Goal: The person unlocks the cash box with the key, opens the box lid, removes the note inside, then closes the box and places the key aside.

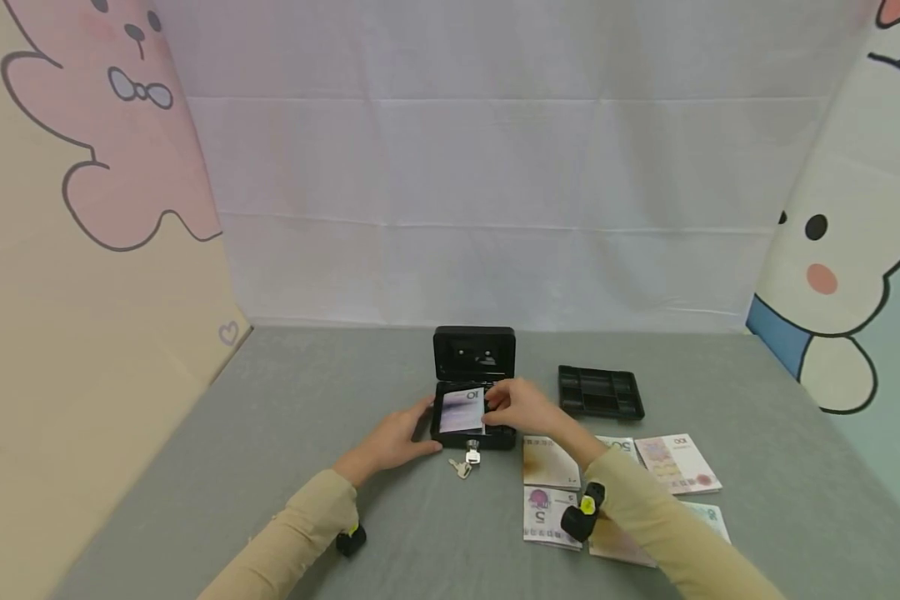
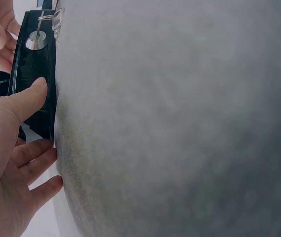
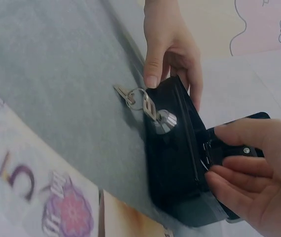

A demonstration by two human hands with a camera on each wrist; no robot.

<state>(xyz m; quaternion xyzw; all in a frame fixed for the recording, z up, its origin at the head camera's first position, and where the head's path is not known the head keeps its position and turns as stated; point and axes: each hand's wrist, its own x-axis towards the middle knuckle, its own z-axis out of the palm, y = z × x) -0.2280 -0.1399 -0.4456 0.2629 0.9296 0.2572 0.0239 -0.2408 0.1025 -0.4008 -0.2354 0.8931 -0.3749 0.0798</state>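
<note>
A small black cash box stands with its lid raised. A purple-blue 10 banknote lies inside, toward the left. My left hand grips the box's left end, thumb on the front wall and fingers round the side. Over the right part of the box, my right hand has its fingertips by the banknote's right edge. In the right wrist view the right hand has bent fingers, a gap between thumb and fingers, and nothing visible between them. A key sits in the front lock, a second key hanging from its ring.
Right of the box lies a black compartment tray. Nearer are several banknotes in groups, including a brown one, a purple 5 and a reddish 100; the right forearm partly covers some. A white cloth wall rises behind the grey table.
</note>
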